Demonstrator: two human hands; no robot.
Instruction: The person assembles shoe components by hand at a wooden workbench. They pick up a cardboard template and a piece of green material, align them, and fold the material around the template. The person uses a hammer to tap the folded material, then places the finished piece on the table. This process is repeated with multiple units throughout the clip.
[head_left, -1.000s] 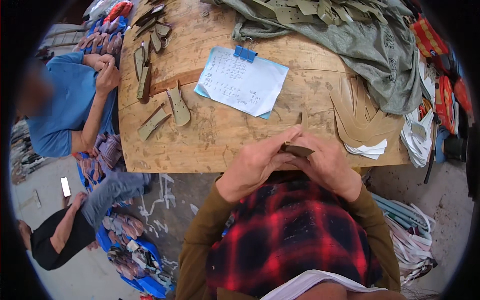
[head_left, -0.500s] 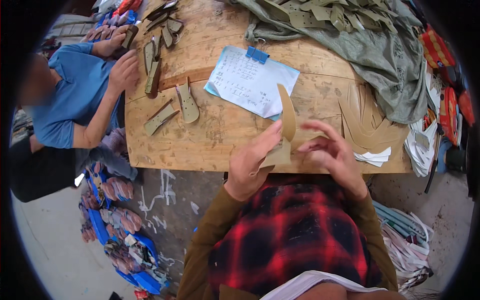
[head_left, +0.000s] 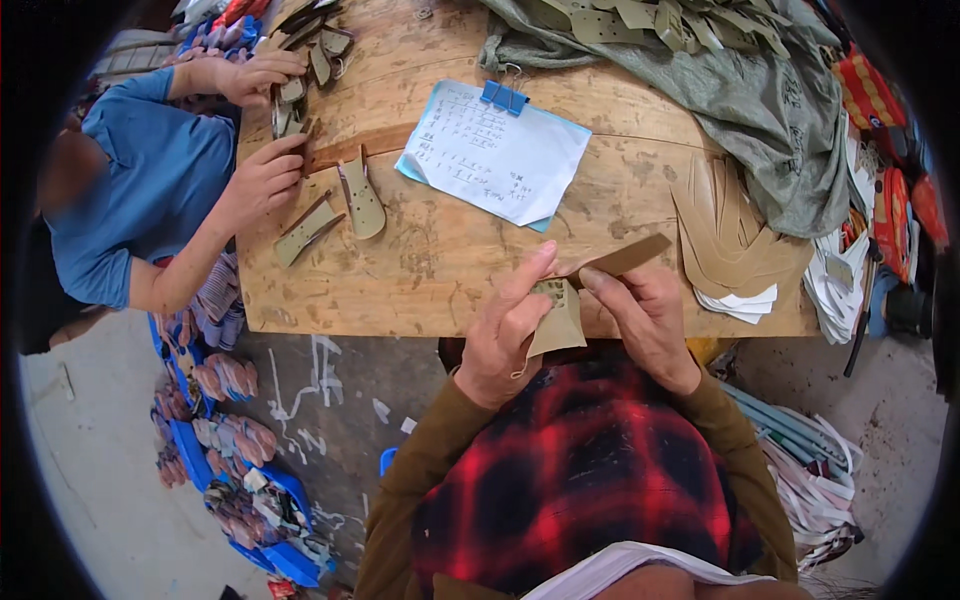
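My left hand (head_left: 508, 335) is closed on a flat olive shoe-upper piece (head_left: 560, 328), just over the table's near edge. Small holes or slots show in the piece near its top. My right hand (head_left: 648, 322) pinches a long brown strip (head_left: 632, 255) between thumb and fingers. The strip slants up to the right, and its lower left end meets the top of the olive piece. Whether the two are joined there, I cannot tell.
A clipboard (head_left: 500, 155) with handwritten paper lies ahead. Curved brown strips (head_left: 725, 225) and white pieces (head_left: 740, 302) are at right; a grey-green cloth (head_left: 690, 90) bears olive pieces behind. At left, a co-worker's hands (head_left: 265, 185) handle similar pieces near two olive uppers (head_left: 362, 195).
My right hand has closed on the brown strip, which has swung from upright to slanting right. The co-worker's hands have moved onto the pieces at the table's left.
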